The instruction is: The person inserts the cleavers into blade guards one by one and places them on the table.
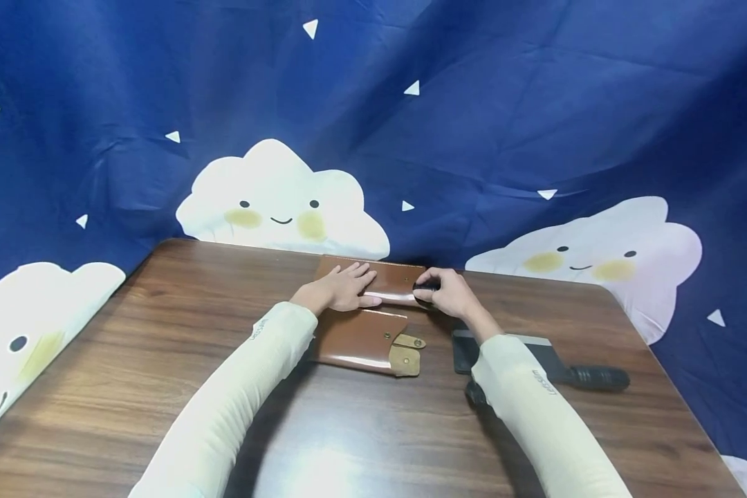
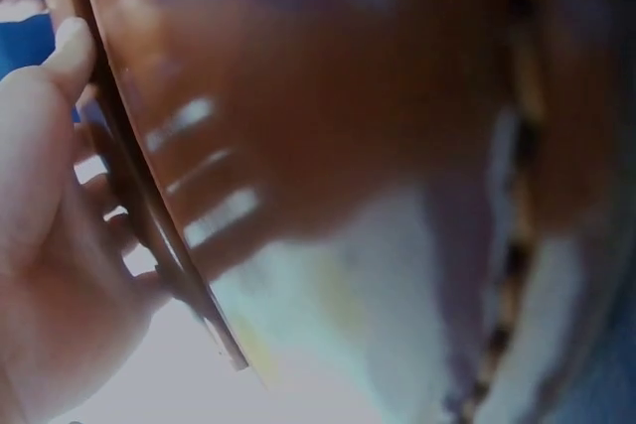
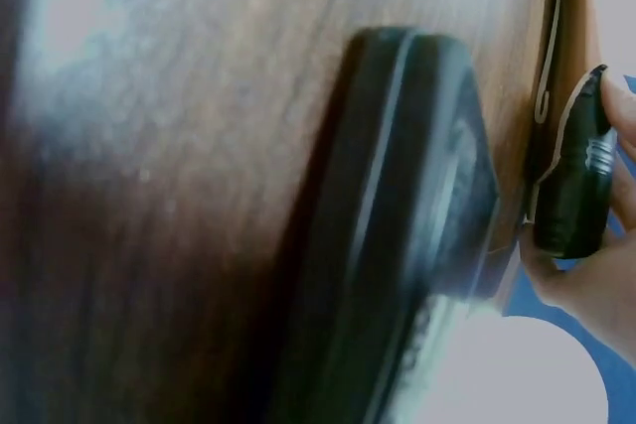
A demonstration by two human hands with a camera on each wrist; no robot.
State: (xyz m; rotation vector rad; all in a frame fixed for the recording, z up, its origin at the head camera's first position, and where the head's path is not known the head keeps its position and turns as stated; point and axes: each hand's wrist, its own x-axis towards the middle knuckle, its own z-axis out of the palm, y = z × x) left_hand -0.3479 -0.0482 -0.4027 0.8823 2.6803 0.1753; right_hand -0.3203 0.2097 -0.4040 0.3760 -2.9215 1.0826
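My left hand [image 1: 346,286] lies flat, fingers spread, on the far brown leather sheath [image 1: 395,280] near the back edge of the table. At that sheath's right end my right hand [image 1: 451,294] grips a black handle [image 3: 576,171], with fingers and thumb around it. Whatever is attached to this handle is hidden. A second brown sheath [image 1: 355,339] lies just in front of the first, its tan strap and flap [image 1: 406,361] undone on the right. In the left wrist view the left thumb [image 2: 72,57] is at a sheath's edge.
A cleaver [image 1: 544,356] with a black handle [image 1: 597,377] lies right of the sheaths, partly behind the right sleeve. Another black handle end [image 1: 475,392] shows beside that sleeve. Behind the wooden table [image 1: 386,429] hangs a blue curtain [image 1: 473,124] with clouds.
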